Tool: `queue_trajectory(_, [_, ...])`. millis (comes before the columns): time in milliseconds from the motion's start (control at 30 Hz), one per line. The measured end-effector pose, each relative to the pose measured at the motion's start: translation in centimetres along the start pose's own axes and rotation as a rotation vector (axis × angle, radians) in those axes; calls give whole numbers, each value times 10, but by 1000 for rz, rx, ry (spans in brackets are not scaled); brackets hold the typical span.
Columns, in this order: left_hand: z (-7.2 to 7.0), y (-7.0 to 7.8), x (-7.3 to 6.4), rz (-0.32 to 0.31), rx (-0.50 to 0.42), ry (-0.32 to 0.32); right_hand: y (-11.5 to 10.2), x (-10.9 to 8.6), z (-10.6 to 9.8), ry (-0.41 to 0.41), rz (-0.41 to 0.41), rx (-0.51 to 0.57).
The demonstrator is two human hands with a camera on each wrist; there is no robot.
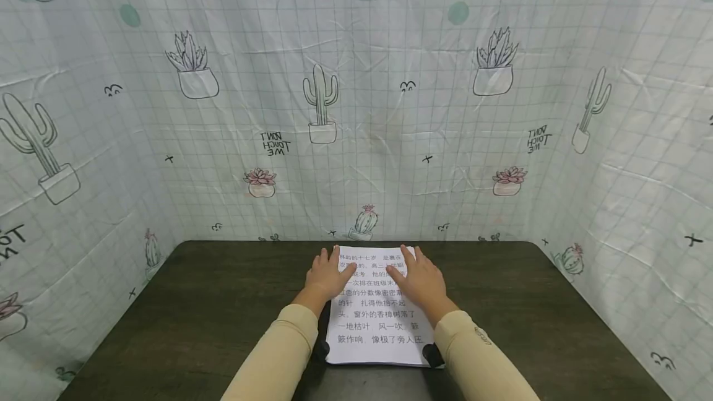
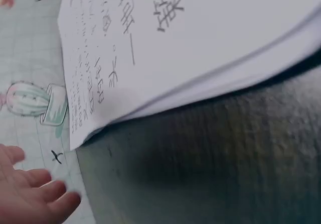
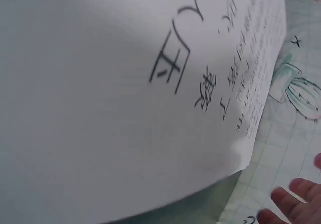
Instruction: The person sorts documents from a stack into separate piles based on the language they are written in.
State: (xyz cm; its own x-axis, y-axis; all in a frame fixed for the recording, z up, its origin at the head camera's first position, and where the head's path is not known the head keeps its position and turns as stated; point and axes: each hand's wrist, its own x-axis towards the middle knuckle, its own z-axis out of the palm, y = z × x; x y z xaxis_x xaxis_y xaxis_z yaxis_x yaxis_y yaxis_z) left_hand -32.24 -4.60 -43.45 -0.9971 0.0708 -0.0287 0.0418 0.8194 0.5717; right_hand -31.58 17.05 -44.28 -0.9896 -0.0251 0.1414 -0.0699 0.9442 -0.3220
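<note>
A stack of white paper sheets (image 1: 379,353) printed with large lines of Chinese characters lies on the dark table, its long sides running away from me. My left hand (image 1: 326,275) is at the stack's far left edge, fingers spread and thumb over the top sheet. On the opposite side my right hand (image 1: 423,280) mirrors it, with its thumb also over the print. Loose edges of several sheets (image 2: 200,83) fan slightly apart in the left wrist view. Extended fingers of the right hand (image 3: 296,204) show beyond the paper's corner in the right wrist view.
The dark wood-grain table (image 1: 211,314) spreads to both sides of the stack. A pale grid-patterned curtain (image 1: 356,172) with cactus drawings encloses the back and both sides. Small black objects (image 1: 432,355) sit by the sleeves near the stack's front corners.
</note>
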Motion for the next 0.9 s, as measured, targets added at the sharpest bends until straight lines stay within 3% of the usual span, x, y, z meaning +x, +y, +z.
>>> queue_trajectory(167, [-2,-17,0,-62,-313,-36,17,-2,-6,-37,103,195])
queue_trajectory(300, [-5,-30,-4,-116,-464,-77,36,-4,-10,-98,178,344])
queue_trajectory(567, [-6,-45,-15,-176,-642,-110,54,-15,-13,-202,305,624])
queue_trajectory(900, [0,-53,-21,-226,-784,-190,59,-31,-14,-323,417,683])
